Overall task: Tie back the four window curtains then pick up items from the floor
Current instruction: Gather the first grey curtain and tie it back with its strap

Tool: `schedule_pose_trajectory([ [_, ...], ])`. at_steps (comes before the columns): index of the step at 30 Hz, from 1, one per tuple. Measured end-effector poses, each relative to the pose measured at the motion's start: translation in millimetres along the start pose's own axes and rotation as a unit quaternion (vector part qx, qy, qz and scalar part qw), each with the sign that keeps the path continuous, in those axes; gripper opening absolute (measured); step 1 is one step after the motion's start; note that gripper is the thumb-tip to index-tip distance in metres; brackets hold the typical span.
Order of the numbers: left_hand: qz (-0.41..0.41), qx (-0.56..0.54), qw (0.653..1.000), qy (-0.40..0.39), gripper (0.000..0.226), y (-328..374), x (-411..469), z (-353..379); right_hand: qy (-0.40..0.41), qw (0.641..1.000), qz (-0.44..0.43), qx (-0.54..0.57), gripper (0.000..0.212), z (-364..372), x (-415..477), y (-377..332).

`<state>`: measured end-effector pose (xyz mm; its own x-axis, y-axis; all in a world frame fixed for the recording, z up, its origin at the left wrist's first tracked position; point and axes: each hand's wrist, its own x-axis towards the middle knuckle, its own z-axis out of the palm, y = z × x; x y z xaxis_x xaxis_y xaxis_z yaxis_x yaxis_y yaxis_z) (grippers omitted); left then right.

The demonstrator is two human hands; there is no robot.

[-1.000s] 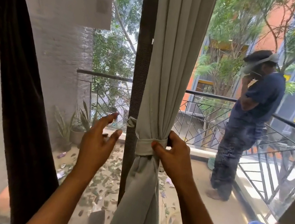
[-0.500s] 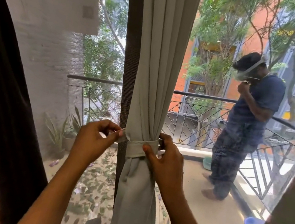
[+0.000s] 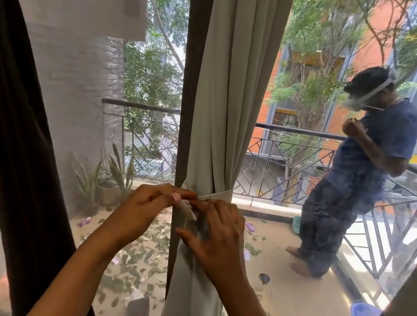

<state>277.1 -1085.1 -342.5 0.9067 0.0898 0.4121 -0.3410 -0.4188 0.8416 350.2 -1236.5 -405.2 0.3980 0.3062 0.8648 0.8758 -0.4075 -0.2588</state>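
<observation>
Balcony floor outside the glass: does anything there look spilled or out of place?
Yes. Green leaves lie scattered over the balcony floor, thickest near the grey curtain, with a few small purple scraps among them. It looks like litter, not an arrangement.

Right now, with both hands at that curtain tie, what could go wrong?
The tie seems unfinished: if the left hand loses the end it pinches, the band may slacken and the curtain spread open. The right hand covers that spot, so a loose loop could go unnoticed.
</observation>
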Motion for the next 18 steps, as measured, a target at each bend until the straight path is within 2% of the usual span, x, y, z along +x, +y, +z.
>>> schedule_pose_trajectory([
  [4,-0.029,0.013,0.999,-0.032,0.034,0.6,3.8,-1.5,0.045,0.997,0.016,0.059,0.032,-0.5,3.5,3.2],
  [8,0.01,0.077,0.996,-0.051,0.025,-6.2,7.7,-5.0,0.045,0.991,0.057,0.112,0.028,1.2,6.3,7.8],
  [11,0.102,0.191,0.976,0.023,0.03,-8.5,11.2,-7.0,0.036,0.983,0.1,0.147,0.03,0.7,6.0,10.6],
  [13,0.148,0.217,0.959,0.106,0.03,-3.4,17.0,-4.3,0.04,0.983,0.103,0.149,0.03,0.1,5.3,10.9],
  [14,0.144,0.203,0.958,0.142,0.035,2.8,21.1,-1.3,0.038,0.983,0.101,0.147,0.03,0.1,5.4,9.4],
  [16,0.078,0.16,0.97,0.165,0.057,15.8,33.2,7.9,0.024,0.983,0.103,0.148,0.029,1.8,5.1,5.7],
  [18,0.032,0.197,0.968,0.155,0.052,18.4,44.1,15.7,0.02,0.983,0.104,0.147,0.028,3.2,2.3,2.7],
])
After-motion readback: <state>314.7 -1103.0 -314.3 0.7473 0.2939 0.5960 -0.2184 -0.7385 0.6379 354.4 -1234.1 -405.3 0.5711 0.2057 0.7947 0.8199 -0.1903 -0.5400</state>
